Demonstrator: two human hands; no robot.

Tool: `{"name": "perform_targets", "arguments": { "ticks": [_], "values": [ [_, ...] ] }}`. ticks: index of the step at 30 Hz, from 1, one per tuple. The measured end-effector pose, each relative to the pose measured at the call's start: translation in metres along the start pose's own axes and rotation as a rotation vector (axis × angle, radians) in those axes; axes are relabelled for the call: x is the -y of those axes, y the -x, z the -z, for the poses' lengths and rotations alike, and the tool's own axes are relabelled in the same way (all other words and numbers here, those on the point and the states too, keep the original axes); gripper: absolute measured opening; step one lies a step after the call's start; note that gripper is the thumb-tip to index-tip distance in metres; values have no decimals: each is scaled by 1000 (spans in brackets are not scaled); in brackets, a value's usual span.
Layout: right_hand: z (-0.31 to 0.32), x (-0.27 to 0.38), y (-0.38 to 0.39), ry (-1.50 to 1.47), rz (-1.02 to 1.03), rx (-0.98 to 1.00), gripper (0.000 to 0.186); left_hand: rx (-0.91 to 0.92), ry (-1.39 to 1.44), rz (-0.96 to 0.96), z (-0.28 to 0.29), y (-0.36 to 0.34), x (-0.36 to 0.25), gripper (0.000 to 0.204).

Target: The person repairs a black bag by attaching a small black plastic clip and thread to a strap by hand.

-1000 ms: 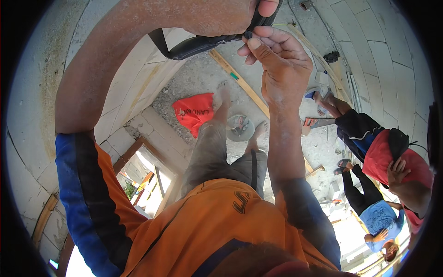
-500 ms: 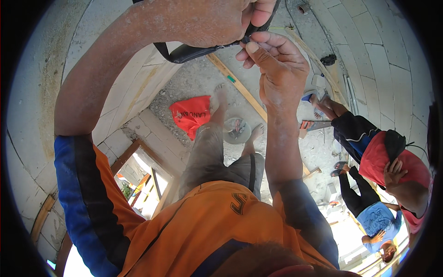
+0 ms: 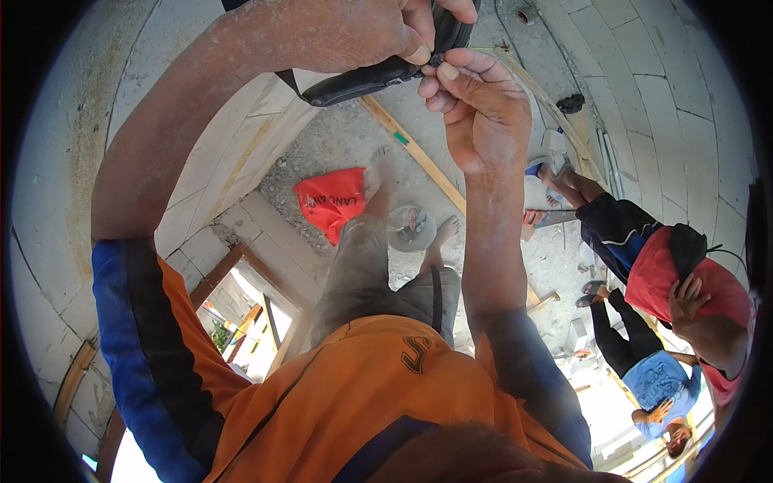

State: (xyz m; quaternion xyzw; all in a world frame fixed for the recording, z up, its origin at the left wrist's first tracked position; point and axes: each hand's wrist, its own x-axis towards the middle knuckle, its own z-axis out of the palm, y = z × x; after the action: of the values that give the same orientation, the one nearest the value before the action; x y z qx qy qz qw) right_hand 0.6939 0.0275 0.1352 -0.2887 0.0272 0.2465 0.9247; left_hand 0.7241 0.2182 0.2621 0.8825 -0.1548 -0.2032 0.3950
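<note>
A black bag or pouch (image 3: 362, 84) with a smooth, shiny side is held up at the top of the view, partly cut off by the frame. My left hand (image 3: 346, 36) is closed on it from above, thumb and fingers pinching near its edge. From the right, my right hand (image 3: 489, 109) meets the left fingertips, its thumb and index finger pinched on a small dark part at the bag's edge. That part is too small to make out. The right hand's other fingers are curled, with the palm partly turned toward me.
Below are a red bag (image 3: 330, 201), a bucket (image 3: 411, 229) between my feet, a wooden plank (image 3: 415, 149) and a handsaw (image 3: 555, 218) on the gritty floor. Two people, one in a red shirt (image 3: 656, 270), one in a blue shirt (image 3: 662, 382), are at the right. Block walls (image 3: 652, 105) surround the space.
Both hands have shifted slightly and the bag has tilted, showing more of its side. My left thumb and fingers have moved nearer the small dark part that my right fingertips pinch.
</note>
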Motion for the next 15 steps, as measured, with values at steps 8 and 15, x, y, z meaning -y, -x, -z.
{"name": "perform_targets", "arguments": {
  "ticks": [8, 15],
  "values": [
    [0, -5, -1, 31, -1, -56, 13, 15, -13, -17, 3, -1, 4, 52],
    [-11, -8, 1, 171, 147, -134, 14, 52, -68, 33, 5, -4, -5, 55]
  ]
}}
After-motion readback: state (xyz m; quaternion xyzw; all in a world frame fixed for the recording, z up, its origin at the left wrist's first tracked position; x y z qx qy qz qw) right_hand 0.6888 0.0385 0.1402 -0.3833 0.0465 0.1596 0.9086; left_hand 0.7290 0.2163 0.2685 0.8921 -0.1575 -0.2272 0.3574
